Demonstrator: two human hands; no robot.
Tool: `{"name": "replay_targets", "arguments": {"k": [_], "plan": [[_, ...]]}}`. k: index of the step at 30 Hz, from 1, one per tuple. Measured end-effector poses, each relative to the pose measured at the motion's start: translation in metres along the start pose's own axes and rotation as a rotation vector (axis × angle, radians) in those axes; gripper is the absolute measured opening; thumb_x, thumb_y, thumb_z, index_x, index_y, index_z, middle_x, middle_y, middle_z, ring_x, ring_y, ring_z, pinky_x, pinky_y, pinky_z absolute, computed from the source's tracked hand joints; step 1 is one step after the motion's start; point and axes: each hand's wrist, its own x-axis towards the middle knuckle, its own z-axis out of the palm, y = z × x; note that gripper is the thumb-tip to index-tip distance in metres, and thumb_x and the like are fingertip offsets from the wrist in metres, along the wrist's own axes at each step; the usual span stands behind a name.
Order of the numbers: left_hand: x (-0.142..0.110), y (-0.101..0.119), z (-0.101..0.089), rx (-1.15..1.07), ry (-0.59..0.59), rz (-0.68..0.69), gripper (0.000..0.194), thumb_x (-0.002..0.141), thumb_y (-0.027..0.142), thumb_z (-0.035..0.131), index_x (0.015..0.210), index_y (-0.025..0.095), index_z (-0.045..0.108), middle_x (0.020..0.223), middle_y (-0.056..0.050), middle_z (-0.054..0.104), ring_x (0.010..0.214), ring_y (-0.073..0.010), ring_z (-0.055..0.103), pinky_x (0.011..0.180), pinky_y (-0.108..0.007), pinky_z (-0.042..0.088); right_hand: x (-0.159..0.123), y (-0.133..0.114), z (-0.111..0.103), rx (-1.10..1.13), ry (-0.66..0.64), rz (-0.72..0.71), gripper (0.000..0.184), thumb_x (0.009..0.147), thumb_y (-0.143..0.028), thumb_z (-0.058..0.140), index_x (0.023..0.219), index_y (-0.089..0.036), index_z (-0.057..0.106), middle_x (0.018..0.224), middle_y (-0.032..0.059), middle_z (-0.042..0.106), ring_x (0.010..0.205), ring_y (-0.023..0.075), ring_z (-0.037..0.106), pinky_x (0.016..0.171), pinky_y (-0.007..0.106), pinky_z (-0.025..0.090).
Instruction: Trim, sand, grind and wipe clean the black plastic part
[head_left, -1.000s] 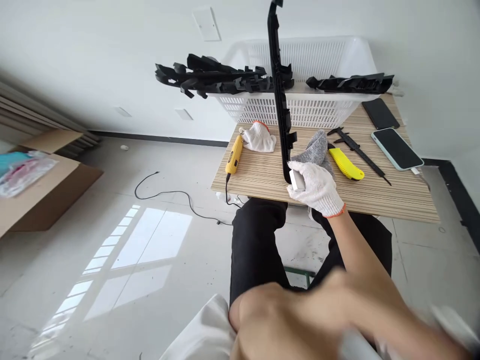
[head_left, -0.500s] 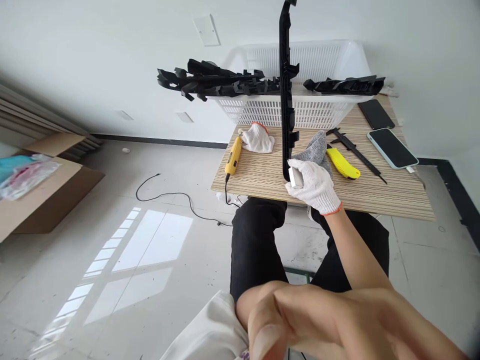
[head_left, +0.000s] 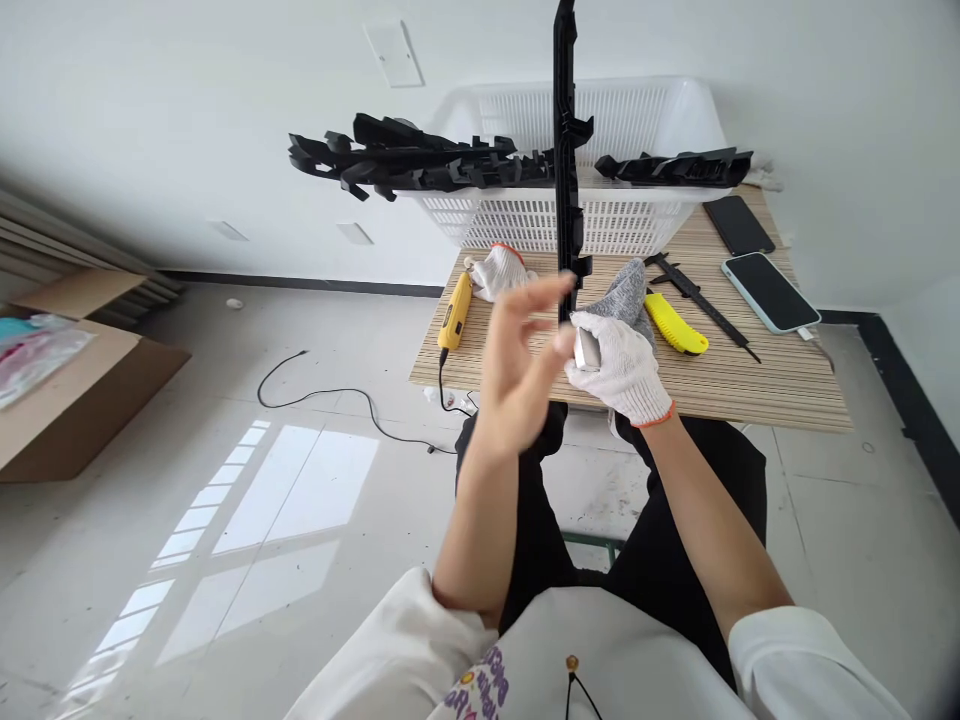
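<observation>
White-gloved, the right hand point(head_left: 621, 368) grips a small pale block point(head_left: 587, 350); left of it, the bare left hand point(head_left: 508, 395) is half-uncurled, blurred. Beyond both runs the long black strip point(head_left: 566, 195): probably light and stiff, its tabs likely fragile, best held along the spine.

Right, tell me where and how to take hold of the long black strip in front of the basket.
I'd take the strip along its lower half, coming from the left with the bare left hand: its left edge looks fairly straight, while tabs jut out on the right. The left hand hides its bottom end.
</observation>
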Motion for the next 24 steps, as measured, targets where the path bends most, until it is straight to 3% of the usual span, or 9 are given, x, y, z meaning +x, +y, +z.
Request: {"name": "replay_targets", "arguments": {"k": [1, 3, 6, 8, 11, 15, 20, 22, 24], "plan": [[0.014, -0.016, -0.005, 0.087, 0.018, -0.086, 0.038, 0.096, 0.053, 0.062, 0.126, 0.031, 0.059, 0.142, -0.005, 0.057, 0.136, -0.024, 0.051, 0.111, -0.04, 0.044, 0.0, 0.0, -0.001, 0.024, 0.019, 0.017, 0.054, 0.081, -0.031, 0.065, 0.133, -0.019, 0.059, 0.121, 0.0114, 0.073, 0.109, 0.0303, 0.07, 0.095, 0.049, 0.056], [0.032, -0.047, -0.011, 0.126, -0.08, -0.327, 0.047, 0.096, 0.056, 0.059, 0.133, 0.028, 0.054, 0.15, -0.008, 0.05, 0.142, -0.0276, 0.046, 0.113, -0.043, 0.043, 0.0, 0.002, -0.002, 0.089, 0.045, 0.055, 0.058, 0.076, -0.032, 0.07, 0.132, -0.021, 0.059, 0.125, 0.0109, 0.072, 0.112, 0.0306, 0.07, 0.097, 0.05, 0.056], [0.032, -0.08, -0.008, 0.064, -0.282, -0.543, 0.04, 0.097, 0.056, 0.055, 0.119, 0.024, 0.063, 0.126, -0.008, 0.066, 0.123, -0.0273, 0.061, 0.096, -0.038, 0.054, 0.0, 0.004, -0.002, 0.152, 0.066, 0.081, 0.06, 0.076, -0.035, 0.073, 0.133, -0.022, 0.059, 0.126, 0.0102, 0.072, 0.114, 0.0301, 0.07, 0.097, 0.049, 0.057], [0.024, -0.092, -0.003, 0.023, -0.296, -0.571, 0.038, 0.098, 0.057, 0.054, 0.108, 0.023, 0.066, 0.105, -0.006, 0.07, 0.107, -0.0245, 0.066, 0.081, -0.033, 0.057, 0.0, 0.005, -0.002, 0.152, 0.078, 0.077, 0.059, 0.078, -0.04, 0.073, 0.132, -0.02, 0.06, 0.125, 0.0113, 0.072, 0.114, 0.03, 0.07, 0.097, 0.048, 0.057], [0.014, -0.1, 0.001, -0.081, -0.276, -0.538, 0.039, 0.096, 0.059, 0.057, 0.104, 0.022, 0.067, 0.095, -0.004, 0.069, 0.093, -0.0203, 0.067, 0.069, -0.027, 0.055, 0.0, 0.008, -0.001, 0.125, 0.057, 0.021, 0.063, 0.082, -0.057, 0.07, 0.132, -0.02, 0.059, 0.124, 0.0129, 0.072, 0.113, 0.0319, 0.07, 0.097, 0.05, 0.057], [0.011, -0.105, 0.004, -0.153, -0.218, -0.537, 0.044, 0.093, 0.063, 0.059, 0.105, 0.022, 0.07, 0.089, -0.003, 0.07, 0.081, -0.0178, 0.066, 0.058, -0.024, 0.05, -0.002, 0.012, 0.002, 0.087, 0.058, -0.038, 0.072, 0.088, -0.075, 0.051, 0.134, -0.02, 0.056, 0.123, 0.0143, 0.072, 0.111, 0.0336, 0.069, 0.096, 0.052, 0.056], [0.009, -0.102, 0.015, -0.365, -0.185, -0.704, 0.05, 0.097, 0.064, 0.05, 0.116, 0.023, 0.07, 0.094, -0.006, 0.073, 0.081, -0.0202, 0.071, 0.054, -0.027, 0.053, -0.009, 0.008, -0.002, 0.05, 0.415, 0.092, 0.076, 0.093, -0.077, 0.026, 0.128, -0.017, 0.057, 0.11, 0.014, 0.072, 0.095, 0.0298, 0.072, 0.08, 0.045, 0.06], [0.007, -0.099, 0.019, -0.469, -0.206, -0.763, 0.05, 0.097, 0.064, 0.049, 0.119, 0.023, 0.069, 0.1, -0.007, 0.074, 0.094, -0.0244, 0.073, 0.064, -0.03, 0.059, -0.01, 0.002, -0.013, -0.003, 0.365, 0.029, 0.072, 0.093, -0.076, 0.031, 0.126, -0.018, 0.059, 0.106, 0.0135, 0.072, 0.092, 0.0296, 0.071, 0.078, 0.045, 0.059], [0.006, -0.098, 0.022, -0.505, -0.219, -0.797, 0.054, 0.096, 0.068, 0.047, 0.116, 0.023, 0.07, 0.101, -0.008, 0.075, 0.104, -0.029, 0.072, 0.076, -0.037, 0.063, -0.007, -0.007, -0.028, -0.066, 0.184, -0.025, 0.067, 0.09, -0.074, 0.044, 0.127, -0.02, 0.06, 0.107, 0.0125, 0.072, 0.093, 0.0295, 0.07, 0.079, 0.045, 0.059]]}}
